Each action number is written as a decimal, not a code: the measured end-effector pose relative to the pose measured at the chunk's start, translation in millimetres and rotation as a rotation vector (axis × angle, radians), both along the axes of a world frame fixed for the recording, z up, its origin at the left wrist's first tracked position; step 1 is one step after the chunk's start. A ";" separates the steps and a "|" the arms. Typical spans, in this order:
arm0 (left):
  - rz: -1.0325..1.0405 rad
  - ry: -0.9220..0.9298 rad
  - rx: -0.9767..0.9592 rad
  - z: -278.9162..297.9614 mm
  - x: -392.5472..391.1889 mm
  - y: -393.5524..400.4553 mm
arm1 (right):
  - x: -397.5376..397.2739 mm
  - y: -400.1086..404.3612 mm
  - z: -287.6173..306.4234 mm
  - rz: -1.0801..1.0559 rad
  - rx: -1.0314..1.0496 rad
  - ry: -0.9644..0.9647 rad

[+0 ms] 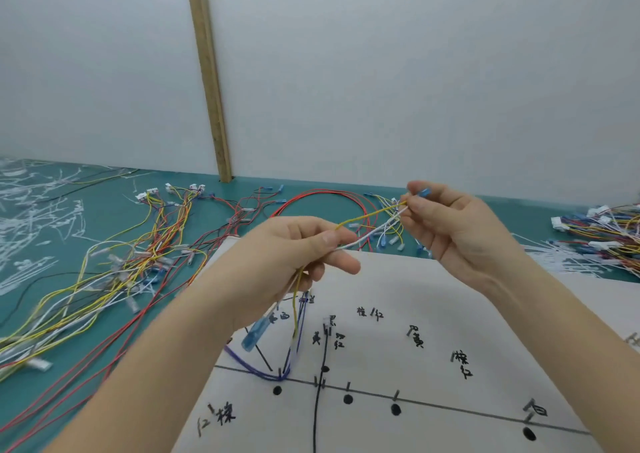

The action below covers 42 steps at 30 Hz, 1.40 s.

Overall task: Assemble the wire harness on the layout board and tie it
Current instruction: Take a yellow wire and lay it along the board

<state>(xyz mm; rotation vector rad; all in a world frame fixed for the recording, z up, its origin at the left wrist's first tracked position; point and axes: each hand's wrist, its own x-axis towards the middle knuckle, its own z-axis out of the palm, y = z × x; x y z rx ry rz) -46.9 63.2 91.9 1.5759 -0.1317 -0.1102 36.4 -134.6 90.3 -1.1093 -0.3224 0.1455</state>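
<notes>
A white layout board [433, 314] with black lines, dots, small pegs and handwritten labels lies in front of me. A blue wire [256, 371] loops round a peg on it. My left hand [298, 255] pinches a yellow wire [367, 215] and a white wire [367, 238] above the board's far edge. From that hand the wires hang down, ending in a blue sleeved terminal [254, 335]. My right hand [457, 224] pinches the other ends of the same wires, with a blue terminal [424, 192] showing at its fingertips. The wires run taut between the two hands.
On the green table [69, 314], a tangle of yellow, red and white wires [138, 262] lies left of the board. Red wire loops [322, 199] lie behind it. More harnesses with white connectors [602, 234] sit at the right. White cable ties [31, 217] are scattered far left.
</notes>
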 end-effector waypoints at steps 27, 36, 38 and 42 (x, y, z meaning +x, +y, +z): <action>0.280 -0.051 0.701 -80.3 -62.7 23.4 | -2.5 116.5 -57.1 0.140 -1.217 -0.525; 0.290 -0.081 0.871 -82.0 -69.1 20.9 | -23.4 110.5 -52.2 0.178 -1.372 -0.899; 0.277 -0.102 0.861 -82.7 -69.9 21.5 | -31.3 105.8 -50.0 0.270 -1.398 -0.969; 0.261 -0.115 0.797 -83.5 -70.1 25.5 | -42.2 93.6 -43.7 0.303 -1.385 -1.098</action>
